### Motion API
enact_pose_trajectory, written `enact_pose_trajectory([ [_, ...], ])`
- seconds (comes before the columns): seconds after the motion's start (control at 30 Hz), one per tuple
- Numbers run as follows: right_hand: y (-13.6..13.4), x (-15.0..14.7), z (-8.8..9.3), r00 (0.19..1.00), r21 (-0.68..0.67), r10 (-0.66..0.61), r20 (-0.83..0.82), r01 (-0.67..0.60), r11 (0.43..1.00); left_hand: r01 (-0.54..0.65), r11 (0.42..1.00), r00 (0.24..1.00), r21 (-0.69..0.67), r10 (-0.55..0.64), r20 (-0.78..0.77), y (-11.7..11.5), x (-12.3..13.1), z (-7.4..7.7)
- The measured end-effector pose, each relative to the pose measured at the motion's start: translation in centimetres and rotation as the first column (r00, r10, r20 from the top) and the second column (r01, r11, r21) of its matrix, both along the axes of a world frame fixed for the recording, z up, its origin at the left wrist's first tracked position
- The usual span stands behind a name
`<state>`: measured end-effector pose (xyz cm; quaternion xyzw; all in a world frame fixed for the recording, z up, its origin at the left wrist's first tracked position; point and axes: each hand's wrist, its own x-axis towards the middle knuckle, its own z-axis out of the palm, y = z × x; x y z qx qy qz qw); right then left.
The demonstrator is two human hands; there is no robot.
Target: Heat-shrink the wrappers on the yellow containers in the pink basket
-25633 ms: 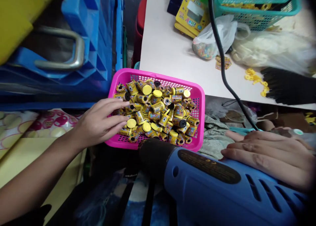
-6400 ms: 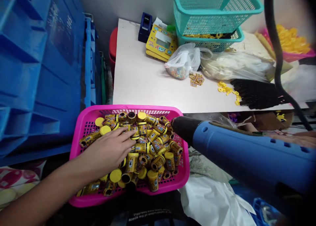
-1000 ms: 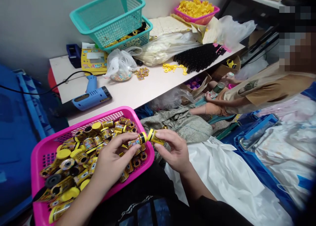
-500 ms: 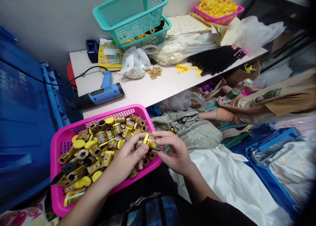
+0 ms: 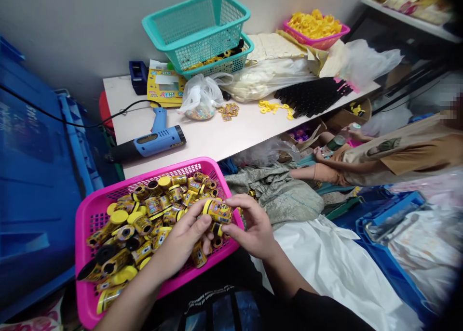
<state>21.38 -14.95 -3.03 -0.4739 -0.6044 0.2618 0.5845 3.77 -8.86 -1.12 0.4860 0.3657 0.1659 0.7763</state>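
A small yellow-capped jar with a printed yellow wrapper lies tilted between my hands, above the right end of a pink basket. My left hand grips it by the cap end, thumb in front. At the base end, the fingertips and thumb of my right hand close around the jar. Below and to the left, the basket holds many similar wrapped jars, several with yellow caps and others showing dark openings.
On the white table lie a blue heat gun, a plastic bag, black tubes and yellow rings. Teal baskets stand behind. Another person sits at the right. A blue bin is at left.
The jar has turned slightly between my hands, showing more of its label. My right fingers have shifted toward its base end. The whole view has moved a little.
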Motion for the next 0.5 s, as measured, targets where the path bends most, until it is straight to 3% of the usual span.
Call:
enact_pose_trajectory([
  [0.2, 0.6, -0.3, 1.1, 1.0, 0.029, 0.027, 0.007, -0.027, 0.999, -0.055, 0.988, 0.996, -0.144, 0.064, 0.06, -0.2, -0.1, -0.3],
  [0.33, 0.7, -0.6, 0.7, 0.972, -0.115, 0.078, -0.223, -0.106, 0.988, -0.085, 0.98, 0.992, -0.18, 0.1, 0.074, -0.1, 0.1, -0.2],
  [0.5, 1.0, -1.0, -0.9, 0.829, -0.215, 0.064, -0.555, -0.218, 0.952, -0.068, 0.989, 0.995, -0.135, 0.077, 0.068, 0.2, 0.3, -1.3],
])
